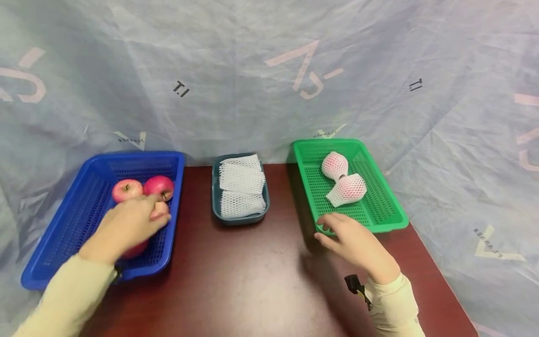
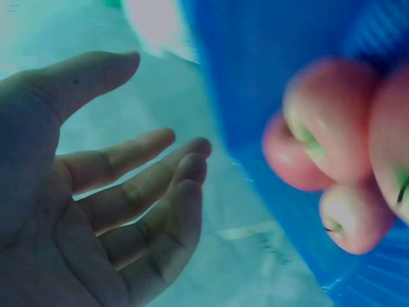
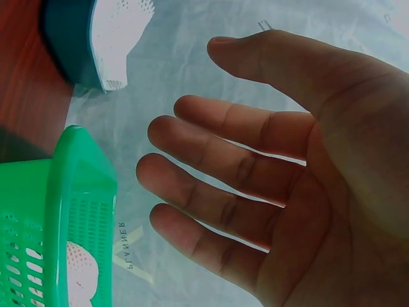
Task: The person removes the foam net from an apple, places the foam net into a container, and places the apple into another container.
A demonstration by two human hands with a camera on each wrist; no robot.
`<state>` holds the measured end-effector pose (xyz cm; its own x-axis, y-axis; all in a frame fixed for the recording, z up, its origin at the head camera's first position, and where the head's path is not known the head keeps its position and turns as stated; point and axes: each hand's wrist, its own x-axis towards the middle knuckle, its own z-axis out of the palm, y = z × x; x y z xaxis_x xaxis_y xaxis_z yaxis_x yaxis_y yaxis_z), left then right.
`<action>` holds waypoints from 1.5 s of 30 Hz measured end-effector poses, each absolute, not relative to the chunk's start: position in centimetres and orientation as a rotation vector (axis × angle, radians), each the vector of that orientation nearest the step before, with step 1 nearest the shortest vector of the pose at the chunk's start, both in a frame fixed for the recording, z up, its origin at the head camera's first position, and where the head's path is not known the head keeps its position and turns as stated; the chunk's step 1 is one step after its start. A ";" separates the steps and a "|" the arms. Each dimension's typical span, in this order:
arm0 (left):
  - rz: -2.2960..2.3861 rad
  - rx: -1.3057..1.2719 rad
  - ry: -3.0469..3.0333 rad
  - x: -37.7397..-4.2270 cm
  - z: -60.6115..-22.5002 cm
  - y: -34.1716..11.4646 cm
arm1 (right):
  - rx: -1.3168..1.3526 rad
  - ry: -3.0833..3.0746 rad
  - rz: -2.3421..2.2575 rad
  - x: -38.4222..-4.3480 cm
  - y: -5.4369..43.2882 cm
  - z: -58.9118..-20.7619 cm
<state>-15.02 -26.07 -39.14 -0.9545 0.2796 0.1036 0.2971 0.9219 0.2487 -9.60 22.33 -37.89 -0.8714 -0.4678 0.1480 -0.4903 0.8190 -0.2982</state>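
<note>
While the left hand [image 1: 130,224] reaches down over the blue basket [image 1: 84,196] on the left, its fingers and thumb stand apart with nothing between them; the left wrist view shows a gap to the bare apples [image 2: 339,121], four of them inside that basket. The right hand [image 1: 353,238] hovers at the near left corner of the green basket [image 1: 381,206], its palm bare and fingers spread. The step in hand looks like fetching an apple for sleeving, since two netted fruits [image 1: 351,188] lie in the green basket and folded foam nets [image 1: 242,180] fill the dark tray [image 1: 241,220] between. The next move probably calls for the left fingers to close round one apple and lift it straight up, over the basket's raised right rim. Bare table [image 1: 261,276] on the near side, between the baskets, leaves both hands room; at the far side the hanging cloth [image 1: 236,70] limits reach.
</note>
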 end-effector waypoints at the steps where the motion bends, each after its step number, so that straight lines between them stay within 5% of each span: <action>1: -0.426 -0.449 -2.978 -13.5 -39.0 -25.4 | 0.773 -2.930 0.502 -9.6 22.3 -37.9; 11: -0.591 -0.362 -2.904 -3.7 -40.2 -21.4 | 0.774 -2.937 0.511 -9.8 22.2 -38.0; 31: -0.668 -0.269 -2.916 -2.3 -41.1 -21.9 | 0.793 -2.959 0.447 -12.3 23.1 -36.1; 45: -0.704 -0.226 -2.924 -1.5 -41.5 -22.3 | 0.452 -3.188 0.353 -26.1 29.2 -34.4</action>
<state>-1.49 -22.30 -41.47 -0.9810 0.1153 0.1561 0.1737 0.8804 0.4412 -26.06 29.16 -34.39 -0.9563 -0.2849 -0.0658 -0.2636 0.9374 -0.2275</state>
